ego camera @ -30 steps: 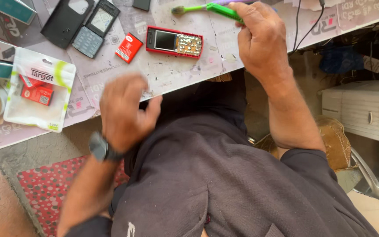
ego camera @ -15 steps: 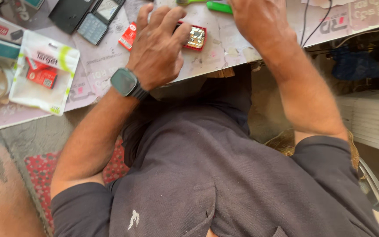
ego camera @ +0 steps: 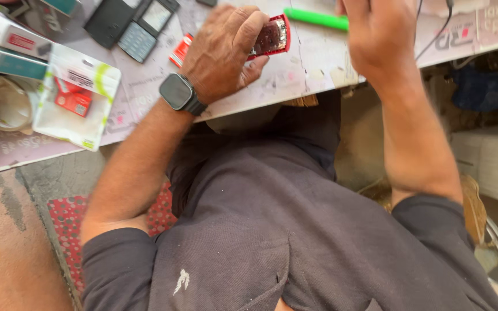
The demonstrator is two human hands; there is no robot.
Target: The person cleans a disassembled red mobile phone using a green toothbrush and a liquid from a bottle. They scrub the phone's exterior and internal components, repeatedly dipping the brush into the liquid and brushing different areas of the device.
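Note:
My left hand (ego camera: 226, 52), with a dark watch (ego camera: 178, 93) on its wrist, grips a small red phone (ego camera: 273, 35) and holds it tilted just above the paper-covered worktop (ego camera: 295, 75). My right hand (ego camera: 378, 34) is at the top edge of the view, closed on the end of a green-handled tool (ego camera: 317, 18) that lies along the worktop; its fingertips are cut off by the frame.
Two dark phones (ego camera: 136, 26) and a small red packet (ego camera: 181, 50) lie left of the red phone. A clear plastic pack with a red item (ego camera: 76, 98) and teal and white boxes (ego camera: 4, 49) sit at far left. Black cables (ego camera: 439, 31) run at top right.
My left hand rose from my lap to the worktop, closed on the red phone and lifted it on edge. The right hand stayed on the green tool.

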